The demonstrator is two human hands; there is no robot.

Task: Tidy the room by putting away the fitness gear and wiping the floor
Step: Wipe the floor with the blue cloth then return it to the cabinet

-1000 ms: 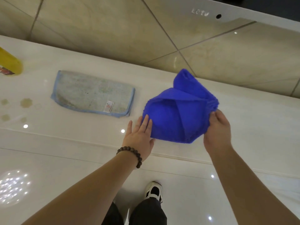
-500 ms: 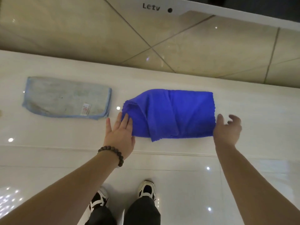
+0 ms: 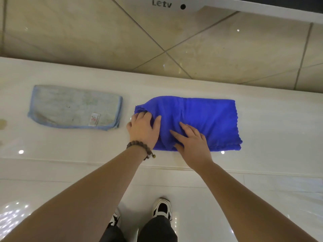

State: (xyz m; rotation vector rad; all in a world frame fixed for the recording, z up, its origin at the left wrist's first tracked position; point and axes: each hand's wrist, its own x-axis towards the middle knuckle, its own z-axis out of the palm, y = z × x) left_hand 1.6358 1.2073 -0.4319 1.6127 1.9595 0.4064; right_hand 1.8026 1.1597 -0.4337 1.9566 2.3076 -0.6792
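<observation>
A bright blue cloth (image 3: 206,119) lies folded into a rectangle on the white glossy counter (image 3: 271,130). My left hand (image 3: 144,127), with a bead bracelet at the wrist, grips the cloth's left end, fingers curled into the bunched fabric. My right hand (image 3: 191,143) lies flat on the near left part of the cloth, fingers straight and spread, pressing it down. A pale, stained cloth with a light blue border (image 3: 75,106) lies folded flat to the left, apart from both hands.
Behind the counter rises a beige tiled wall (image 3: 87,32). The white lower edge of a screen marked "Letv" (image 3: 174,5) hangs at the top. My two shoes (image 3: 162,207) stand on the shiny floor below the counter's front edge.
The blue cloth went from held up and half folded to lying flat. My right hand moved from its right edge onto its near left part; my left hand now grips the left end.
</observation>
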